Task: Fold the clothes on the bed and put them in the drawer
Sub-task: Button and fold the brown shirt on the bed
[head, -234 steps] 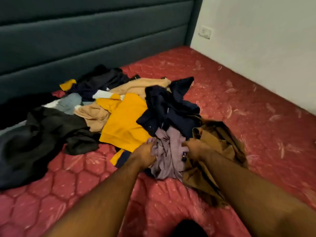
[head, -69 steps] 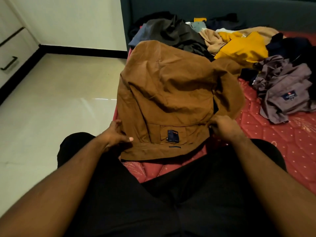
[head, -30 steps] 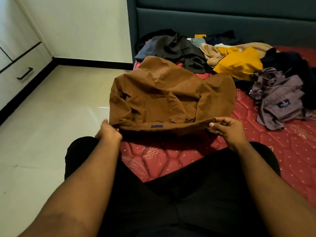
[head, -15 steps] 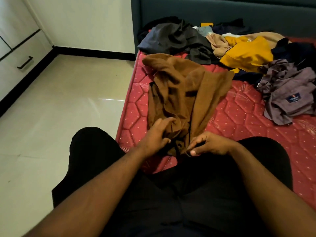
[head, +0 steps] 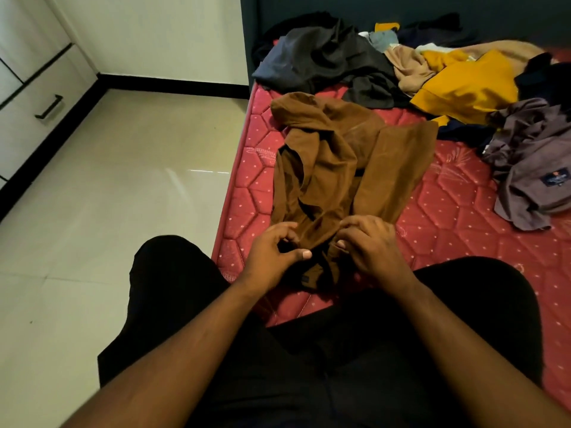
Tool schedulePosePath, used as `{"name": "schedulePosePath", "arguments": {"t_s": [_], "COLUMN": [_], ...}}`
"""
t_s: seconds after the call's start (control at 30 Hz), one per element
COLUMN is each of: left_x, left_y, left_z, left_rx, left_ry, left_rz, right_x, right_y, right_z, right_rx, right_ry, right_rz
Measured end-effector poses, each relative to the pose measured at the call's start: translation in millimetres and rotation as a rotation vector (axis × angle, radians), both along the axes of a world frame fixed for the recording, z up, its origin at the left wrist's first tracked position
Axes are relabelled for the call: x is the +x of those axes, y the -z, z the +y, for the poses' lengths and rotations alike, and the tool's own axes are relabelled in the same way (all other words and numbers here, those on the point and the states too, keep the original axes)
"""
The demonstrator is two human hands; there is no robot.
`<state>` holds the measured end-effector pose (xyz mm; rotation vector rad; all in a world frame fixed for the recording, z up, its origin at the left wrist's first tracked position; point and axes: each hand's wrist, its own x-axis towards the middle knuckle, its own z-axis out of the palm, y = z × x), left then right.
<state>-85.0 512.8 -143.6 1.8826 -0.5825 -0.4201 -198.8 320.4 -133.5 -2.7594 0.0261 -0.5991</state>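
Brown garment (head: 336,168) now bunched, crumpled; left hand (head: 275,254), right hand (head: 367,245) pinching its hem.

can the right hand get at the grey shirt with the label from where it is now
Probably yes. The right hand is busy pinching the brown garment, but only bare red mattress lies between it and the grey shirt, which lies uncovered on that side.

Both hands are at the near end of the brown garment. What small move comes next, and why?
Probably draw the hands apart to spread the near edge flat. The brown garment lies bunched and twisted on the mattress, with the left hand and right hand close together at its near end, so no clean fold is possible yet.
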Motion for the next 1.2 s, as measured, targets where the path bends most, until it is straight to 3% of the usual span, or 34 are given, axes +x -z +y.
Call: {"name": "schedulePosePath", "arguments": {"t_s": [0.1,0.17,0.23,0.3,0.4,0.47,0.53,0.57,0.63,0.7,0.8,0.9,1.0,1.03,1.1,1.2], "left_x": [-1.2,-1.3,4.0,19.5,63.5,112.1,160.5,178.1,195.6,188.5,144.2,109.3,91.5,87.8,86.9,96.4], "left_y": [-35.5,-65.3,-89.3,-108.4,-123.7,-125.4,-122.2,-120.1,-115.8,-113.0,-104.9,-104.7,-110.9,-113.1,-109.7,-92.9], "left_z": [-5.5,-9.6,-10.7,-7.3,-5.0,-5.1,2.9,7.0,5.1,-8.7,-31.1,-40.6,-41.8,-41.7,-40.3,-17.4], "left_rx": [-0.115,-0.103,-0.058,-0.103,-0.272,-0.553,-0.912,-1.023,-1.127,-1.115,-0.729,-0.368,-0.300,-0.343,-0.491,-0.712], "left_ry": [-0.110,-0.094,-0.097,-0.241,-0.648,-0.904,-1.003,-1.019,-1.023,-0.939,-0.645,-0.407,-0.298,-0.365,-0.546,-0.888], "left_rz": [-0.061,-0.286,-0.553,-0.553,-0.278,0.212,0.725,0.848,0.923,0.962,0.896,0.428,0.055,0.052,0.249,0.524], "right_x": [-0.4,3.7,12.7,26.0,49.9,68.2,82.0,87.4,96.1,101.2,102.1,97.0,85.9,82.5,74.9,54.7], "right_y": [-29.2,-49.4,-73.0,-96.5,-119.1,-131.2,-137.9,-140.5,-142.7,-139.5,-130.7,-121.5,-118.3,-117.6,-116.6,-108.2], "right_z": [7.0,10.3,4.7,-11.0,-48.0,-74.7,-92.4,-95.0,-89.9,-78.0,-58.5,-47.3,-43.4,-42.8,-41.0,-44.3], "right_rx": [0.232,0.321,0.313,0.258,0.223,0.333,0.440,0.471,0.535,0.644,0.802,0.670,0.464,0.438,0.462,0.838], "right_ry": [-0.138,-0.145,-0.128,-0.074,0.181,0.374,0.504,0.514,0.445,0.341,0.198,0.129,0.037,0.016,0.054,0.274], "right_rz": [-0.069,-0.129,-0.238,-0.357,-0.475,-0.510,-0.518,-0.520,-0.513,-0.474,-0.324,-0.202,-0.163,-0.175,-0.220,-0.375]}}
